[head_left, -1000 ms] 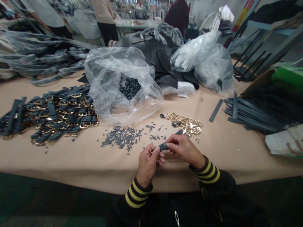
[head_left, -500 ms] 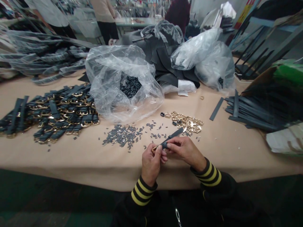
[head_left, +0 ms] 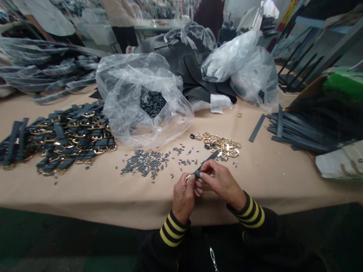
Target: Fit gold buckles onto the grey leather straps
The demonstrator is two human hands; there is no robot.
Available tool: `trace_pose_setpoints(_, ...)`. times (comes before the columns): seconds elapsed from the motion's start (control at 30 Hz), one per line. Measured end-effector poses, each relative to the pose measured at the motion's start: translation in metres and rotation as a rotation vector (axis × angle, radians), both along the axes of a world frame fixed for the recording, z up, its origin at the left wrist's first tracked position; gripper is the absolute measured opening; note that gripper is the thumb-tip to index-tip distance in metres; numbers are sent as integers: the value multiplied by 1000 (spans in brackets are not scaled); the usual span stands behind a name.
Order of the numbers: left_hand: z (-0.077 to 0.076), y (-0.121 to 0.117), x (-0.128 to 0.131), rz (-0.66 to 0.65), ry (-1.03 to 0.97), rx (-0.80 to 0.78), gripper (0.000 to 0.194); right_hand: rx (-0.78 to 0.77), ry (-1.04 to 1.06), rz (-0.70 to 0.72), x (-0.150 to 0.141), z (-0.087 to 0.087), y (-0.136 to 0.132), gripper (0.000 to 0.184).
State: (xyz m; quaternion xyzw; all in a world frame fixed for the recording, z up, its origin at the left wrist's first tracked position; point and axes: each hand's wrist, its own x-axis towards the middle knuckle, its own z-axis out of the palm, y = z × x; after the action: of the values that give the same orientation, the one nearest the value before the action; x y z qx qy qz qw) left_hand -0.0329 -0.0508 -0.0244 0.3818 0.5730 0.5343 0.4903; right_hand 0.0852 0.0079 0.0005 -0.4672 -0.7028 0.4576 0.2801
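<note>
While left hand (head_left: 183, 193) grasps buckle (head_left: 187, 177) and strap (head_left: 209, 159), lower centre, right hand (head_left: 222, 181) pinches strap | risk: strap twisting | cause: uneven grip

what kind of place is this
Probably a workshop or small factory for leather-like goods: a heap of dark straps with gold-coloured buckles lies on the table, near an open plastic bag of small dark loops, and people stand in the background.
</note>
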Motion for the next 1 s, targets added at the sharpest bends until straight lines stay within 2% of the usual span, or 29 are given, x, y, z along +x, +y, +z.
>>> trace_pose_setpoints(0.13, 1, -2, 0, -18, 108, 9, 25, -86, 34, 112, 0, 2, -3, 3)
trace_pose_setpoints(0.27, 1, -5, -4, -111, 225, 3, 27, -138, 56, 188, 0, 9, -5, 8)
trace_pose_setpoints(0.4, 4, -5, -12, -243, 195, -27, 23, -76, 21, 230, 2, 13, -4, 7)
trace_pose_setpoints(0.5, 8, -4, -17, -247, 130, -36, 20, -82, 42, 298, 9, 20, 0, 10)
trace_pose_setpoints(0.57, 10, -2, -20, -211, 101, -33, 20, 6, 1, 274, 19, 28, 7, 15)
trace_pose_setpoints(0.67, 11, -1, -23, -187, 66, -30, 20, 293, -179, 166, 37, 40, 21, 24)
trace_pose_setpoints(0.73, 10, 0, -25, -192, 43, -20, 20, 341, -321, 241, 48, 45, 30, 25)
trace_pose_setpoints(0.8, 9, 0, -25, -187, 38, -6, 21, 245, -436, 396, 53, 45, 37, 20)
trace_pose_setpoints(0.87, 9, 1, -23, -161, 72, 0, 21, 116, -464, 518, 51, 45, 40, 14)
trace_pose_setpoints(1.0, 11, 2, -18, -131, 233, -12, 22, -82, -323, 659, 36, 43, 36, 15)
